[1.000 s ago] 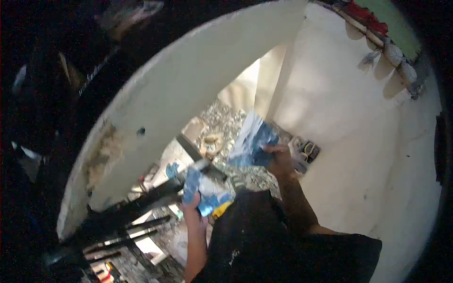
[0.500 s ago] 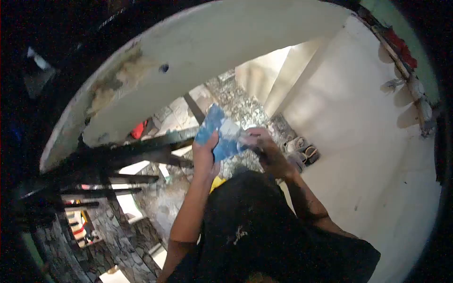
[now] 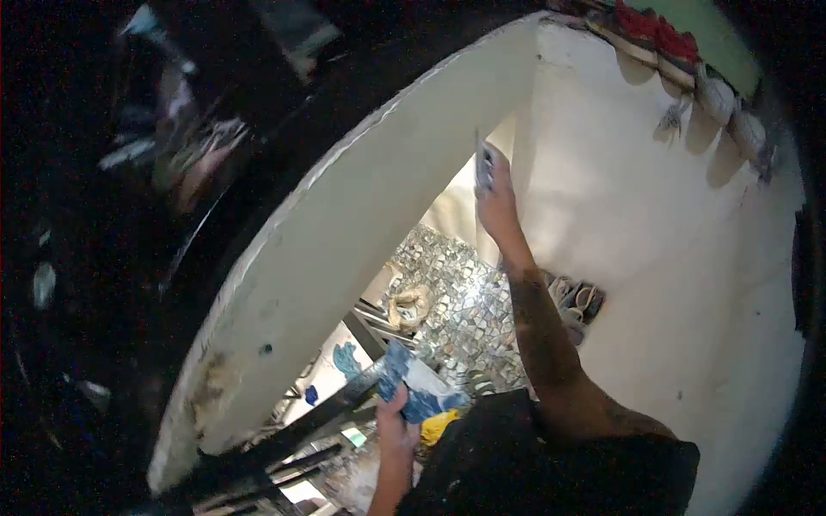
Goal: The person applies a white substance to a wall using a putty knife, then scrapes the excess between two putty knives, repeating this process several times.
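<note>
Two hands point(image 3: 396, 430) point(image 3: 496, 206), one held item point(image 3: 417, 383) point(image 3: 483, 172) each

The right hand point(image 3: 497, 196), earlier at the blue-and-white item point(image 3: 420, 389), now reaches out well apart from it.

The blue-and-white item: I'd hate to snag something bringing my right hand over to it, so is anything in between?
Nothing visible stands between your right hand and the blue-and-white item in your left hand. In this view, only stone-patterned floor shows between them, seemingly lower down.
</note>
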`<state>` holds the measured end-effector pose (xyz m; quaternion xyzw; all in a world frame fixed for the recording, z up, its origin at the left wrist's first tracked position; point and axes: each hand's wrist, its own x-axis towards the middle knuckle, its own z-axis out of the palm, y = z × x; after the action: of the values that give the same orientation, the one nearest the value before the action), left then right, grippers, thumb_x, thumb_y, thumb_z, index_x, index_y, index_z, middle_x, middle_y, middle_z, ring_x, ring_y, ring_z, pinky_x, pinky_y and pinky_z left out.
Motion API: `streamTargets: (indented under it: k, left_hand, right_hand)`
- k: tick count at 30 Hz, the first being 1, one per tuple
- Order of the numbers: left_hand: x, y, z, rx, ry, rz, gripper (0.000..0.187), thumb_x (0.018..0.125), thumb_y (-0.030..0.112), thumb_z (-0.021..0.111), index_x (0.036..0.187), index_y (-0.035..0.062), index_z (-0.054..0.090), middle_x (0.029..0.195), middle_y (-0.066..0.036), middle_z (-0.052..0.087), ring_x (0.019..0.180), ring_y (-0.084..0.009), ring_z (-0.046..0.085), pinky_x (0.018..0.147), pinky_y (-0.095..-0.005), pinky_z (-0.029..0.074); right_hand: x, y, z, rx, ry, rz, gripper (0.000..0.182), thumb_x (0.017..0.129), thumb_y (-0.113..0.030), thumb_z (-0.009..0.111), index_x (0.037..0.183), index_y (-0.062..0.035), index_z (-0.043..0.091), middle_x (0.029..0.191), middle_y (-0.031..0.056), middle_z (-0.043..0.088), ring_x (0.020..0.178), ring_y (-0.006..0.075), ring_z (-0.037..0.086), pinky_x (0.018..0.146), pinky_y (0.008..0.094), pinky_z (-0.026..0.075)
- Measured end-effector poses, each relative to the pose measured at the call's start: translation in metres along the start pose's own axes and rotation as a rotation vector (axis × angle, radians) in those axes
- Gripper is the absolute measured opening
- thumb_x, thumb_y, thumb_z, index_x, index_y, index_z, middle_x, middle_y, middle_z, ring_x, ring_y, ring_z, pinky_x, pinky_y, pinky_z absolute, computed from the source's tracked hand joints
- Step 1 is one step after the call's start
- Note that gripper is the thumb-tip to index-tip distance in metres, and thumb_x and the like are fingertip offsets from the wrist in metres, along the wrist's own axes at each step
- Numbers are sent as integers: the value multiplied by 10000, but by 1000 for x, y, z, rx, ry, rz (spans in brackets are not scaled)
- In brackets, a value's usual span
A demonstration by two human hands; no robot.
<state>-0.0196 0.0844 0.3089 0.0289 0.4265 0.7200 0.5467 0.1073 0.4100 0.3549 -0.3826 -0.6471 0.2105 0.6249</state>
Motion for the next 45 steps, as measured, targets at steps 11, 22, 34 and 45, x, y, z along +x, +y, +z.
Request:
streamTargets:
  k: [11, 22, 34, 45]
  left_hand:
    - [49, -2, -59, 124, 150, -180, 306, 806, 40, 571, 1100, -10, 500, 988, -105, 600, 865, -227, 608, 761, -352, 497]
    - [89, -1, -106, 175, -21, -243, 226, 819, 100, 583, 964, -73, 588, 895, -108, 634, 746, -214, 630, 666, -324, 508]
    - [88, 14, -93, 212, 80, -441, 252, 792, 7, 582, 1039, -13, 537, 942, -125, 613, 804, -243, 623, 713, -360, 523]
    - [88, 9, -96, 166, 76, -376, 263, 785, 10, 597, 1038, -29, 534, 951, -132, 610, 820, -242, 618, 742, -367, 514]
  right_hand:
    - [26, -76, 75, -324, 38, 60, 478, 735, -28, 494, 1206, -59, 418, 1114, 163, 481, 958, 359, 523, 798, 424, 447]
    - [1, -113, 79, -328, 104, 19, 376, 718, -90, 494, 1083, 2, 506, 1039, 186, 532, 940, 366, 525, 821, 415, 421]
    - [-11, -129, 94, -494, 92, -21, 485, 696, -128, 558, 1154, -4, 462, 1071, 156, 499, 928, 336, 540, 819, 423, 419]
    - [-55, -169, 75, -138, -109, -213, 436, 714, -15, 502, 1149, -7, 476, 1038, 157, 505, 973, 313, 501, 872, 372, 381]
